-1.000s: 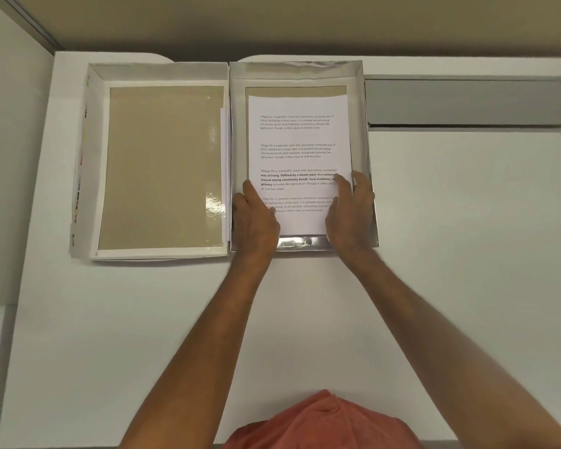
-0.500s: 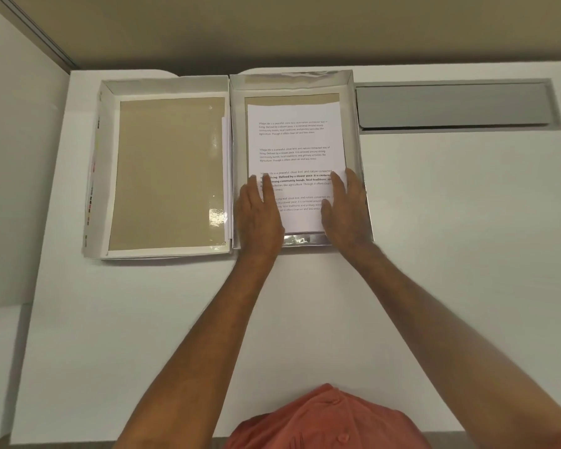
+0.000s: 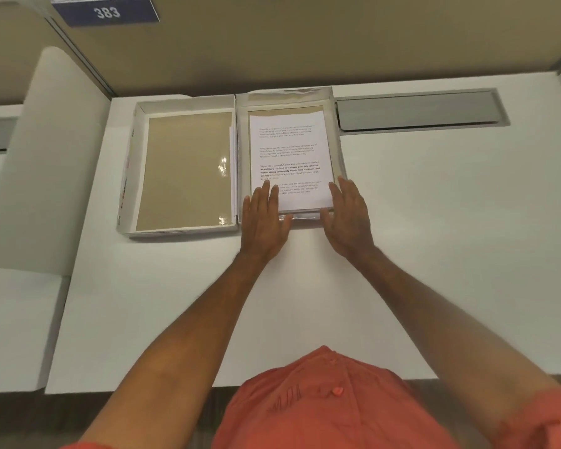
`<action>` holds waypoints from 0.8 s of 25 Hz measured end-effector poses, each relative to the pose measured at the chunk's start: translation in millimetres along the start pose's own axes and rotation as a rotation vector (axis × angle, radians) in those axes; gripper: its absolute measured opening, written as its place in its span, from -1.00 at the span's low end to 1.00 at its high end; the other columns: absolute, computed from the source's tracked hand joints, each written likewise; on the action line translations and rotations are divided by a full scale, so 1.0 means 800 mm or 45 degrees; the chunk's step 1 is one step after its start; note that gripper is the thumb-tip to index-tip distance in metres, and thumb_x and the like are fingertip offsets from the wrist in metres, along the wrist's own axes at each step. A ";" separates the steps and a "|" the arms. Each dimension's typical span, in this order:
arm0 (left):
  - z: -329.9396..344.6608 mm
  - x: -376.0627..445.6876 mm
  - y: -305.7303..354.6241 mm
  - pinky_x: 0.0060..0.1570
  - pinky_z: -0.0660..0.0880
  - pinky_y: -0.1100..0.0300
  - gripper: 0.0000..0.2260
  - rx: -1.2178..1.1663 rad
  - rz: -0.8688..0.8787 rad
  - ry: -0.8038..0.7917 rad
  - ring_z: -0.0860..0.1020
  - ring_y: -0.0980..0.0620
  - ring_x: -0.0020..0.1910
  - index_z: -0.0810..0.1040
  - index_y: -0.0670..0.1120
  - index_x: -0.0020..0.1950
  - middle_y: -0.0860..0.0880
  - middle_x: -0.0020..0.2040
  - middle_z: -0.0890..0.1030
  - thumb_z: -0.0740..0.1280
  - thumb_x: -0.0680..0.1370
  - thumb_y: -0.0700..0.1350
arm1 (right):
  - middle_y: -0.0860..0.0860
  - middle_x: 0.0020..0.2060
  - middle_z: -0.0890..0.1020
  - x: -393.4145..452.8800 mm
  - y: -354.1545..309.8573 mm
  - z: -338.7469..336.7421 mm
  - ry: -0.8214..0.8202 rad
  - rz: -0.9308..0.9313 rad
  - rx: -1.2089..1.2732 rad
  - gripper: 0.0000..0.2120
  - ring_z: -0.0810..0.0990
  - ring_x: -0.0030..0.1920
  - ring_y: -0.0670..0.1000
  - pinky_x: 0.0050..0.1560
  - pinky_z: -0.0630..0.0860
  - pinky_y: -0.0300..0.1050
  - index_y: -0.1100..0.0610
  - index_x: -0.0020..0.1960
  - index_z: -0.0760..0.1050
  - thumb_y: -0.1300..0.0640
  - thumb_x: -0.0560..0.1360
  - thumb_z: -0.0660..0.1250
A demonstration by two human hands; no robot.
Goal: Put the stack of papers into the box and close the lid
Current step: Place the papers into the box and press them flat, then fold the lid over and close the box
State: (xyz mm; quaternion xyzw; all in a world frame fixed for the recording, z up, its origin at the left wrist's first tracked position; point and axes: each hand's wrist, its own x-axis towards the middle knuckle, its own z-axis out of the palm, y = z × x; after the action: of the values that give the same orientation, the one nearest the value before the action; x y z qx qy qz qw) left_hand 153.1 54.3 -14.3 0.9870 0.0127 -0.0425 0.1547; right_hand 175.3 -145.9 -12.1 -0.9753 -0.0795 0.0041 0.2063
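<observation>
- Stack of papers (image 3: 290, 157) lies flat inside the box (image 3: 335, 137), near edge close to the box's front wall.
- My left hand (image 3: 264, 220): fingers spread flat, tips on the stack's near-left corner, holding nothing.
- My right hand (image 3: 348, 218): fingers loose and open, alongside the near-right corner by the box wall; can't tell if touching paper.
- Step now, I reckon: square the sheets. Press lightly, nudge from both sides so no corner rides up the wall.
- Lid (image 3: 182, 170) lies open just left of the box, joined along the middle.
- Needs both hands out before it swings over.
- Counter (image 3: 434, 222) bare to the right and front; partition wall close behind.
</observation>
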 end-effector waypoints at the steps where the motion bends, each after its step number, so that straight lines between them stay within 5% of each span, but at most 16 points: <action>1: -0.001 -0.011 0.002 0.64 -0.01 -0.14 -0.36 -0.001 0.005 0.014 0.12 -0.16 0.66 0.15 -0.16 0.66 -0.15 0.68 0.12 0.22 0.67 0.11 | 0.26 0.58 0.33 -0.012 -0.001 -0.003 0.005 -0.014 0.004 -0.46 0.25 0.61 0.30 0.58 0.26 0.21 0.27 0.56 0.32 0.10 0.64 0.30; 11: 0.014 -0.099 0.002 0.63 -0.03 -0.16 -0.35 0.067 -0.079 0.014 0.05 -0.14 0.68 0.07 -0.14 0.68 -0.13 0.70 0.01 0.15 0.68 0.14 | 0.23 0.61 0.28 -0.101 -0.007 0.009 -0.080 -0.058 -0.062 -0.42 0.21 0.63 0.25 0.61 0.20 0.17 0.26 0.60 0.26 0.07 0.65 0.27; 20: 0.012 -0.112 -0.048 0.62 0.04 -0.16 -0.36 -0.147 -0.503 0.178 0.11 -0.15 0.66 0.11 -0.12 0.67 -0.14 0.69 0.09 0.19 0.67 0.14 | 0.20 0.63 0.24 -0.084 -0.066 0.043 -0.188 -0.335 -0.152 -0.41 0.18 0.65 0.25 0.63 0.16 0.19 0.22 0.62 0.23 0.04 0.65 0.23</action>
State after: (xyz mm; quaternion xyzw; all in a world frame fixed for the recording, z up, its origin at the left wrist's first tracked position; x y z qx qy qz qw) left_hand 61.6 86.6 -26.9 0.9553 0.2189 -0.0025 0.1984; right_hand 99.3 -95.4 -24.0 -0.9640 -0.2215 0.0441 0.1403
